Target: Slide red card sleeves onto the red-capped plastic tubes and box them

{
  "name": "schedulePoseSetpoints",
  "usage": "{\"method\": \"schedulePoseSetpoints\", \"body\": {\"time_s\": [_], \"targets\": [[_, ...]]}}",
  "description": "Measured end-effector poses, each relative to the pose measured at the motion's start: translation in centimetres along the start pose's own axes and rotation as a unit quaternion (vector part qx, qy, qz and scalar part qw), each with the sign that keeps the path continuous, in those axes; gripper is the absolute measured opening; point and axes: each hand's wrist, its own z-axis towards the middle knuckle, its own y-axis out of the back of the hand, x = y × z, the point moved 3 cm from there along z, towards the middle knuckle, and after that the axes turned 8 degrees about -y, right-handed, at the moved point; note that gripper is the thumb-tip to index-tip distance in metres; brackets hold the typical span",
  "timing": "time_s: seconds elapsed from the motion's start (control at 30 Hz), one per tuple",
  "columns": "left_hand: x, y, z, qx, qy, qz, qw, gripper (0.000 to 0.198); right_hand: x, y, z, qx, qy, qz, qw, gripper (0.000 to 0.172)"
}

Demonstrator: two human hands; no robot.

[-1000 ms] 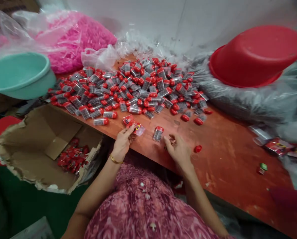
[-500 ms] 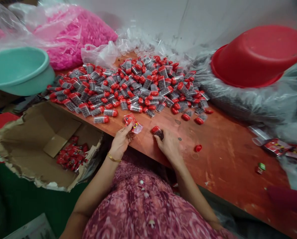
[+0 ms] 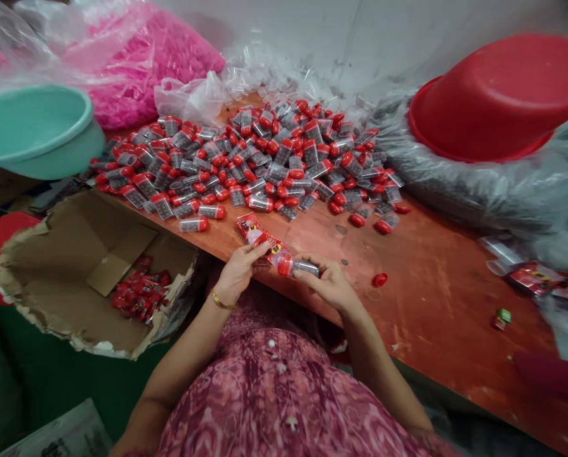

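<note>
My left hand (image 3: pixel 238 271) pinches a red printed plastic sleeve (image 3: pixel 256 231) by its near end at the table's front edge. My right hand (image 3: pixel 330 281) grips a small clear vial with a red cap (image 3: pixel 297 266), held sideways with the cap pointing into the sleeve's mouth. The cap touches the sleeve's opening. A large heap of the same red-capped vials (image 3: pixel 264 162) lies on the orange-brown table (image 3: pixel 431 304) just beyond both hands.
A torn cardboard box (image 3: pixel 74 279) holding red packets sits low at the left. A teal basin (image 3: pixel 31 130) and a bag of pink pieces (image 3: pixel 141 63) stand at back left. A red basin (image 3: pixel 493 98) rests upturned on a plastic bag at right. A loose red cap (image 3: pixel 379 279) lies by my right hand.
My right hand picked a vial up off the table and carried it left to the sleeve's mouth. My left hand kept the sleeve, now stretched out lengthwise.
</note>
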Motion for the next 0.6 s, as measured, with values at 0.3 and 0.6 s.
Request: {"method": "schedulePoseSetpoints", "body": {"time_s": [0.3,0.6], "targets": [[0.1,-1.2,-0.6,-0.024,-0.066,0.001,0.998,0.040,-1.7,-0.9,0.6,-0.023,0.020,0.010,0.999,0.024],[2.2,-2.3,-0.9,-0.019,-0.075,-0.054,0.996,0.039,-3.1,-2.7,1.6,-0.124,0.035,0.059,0.990,0.026]]}}
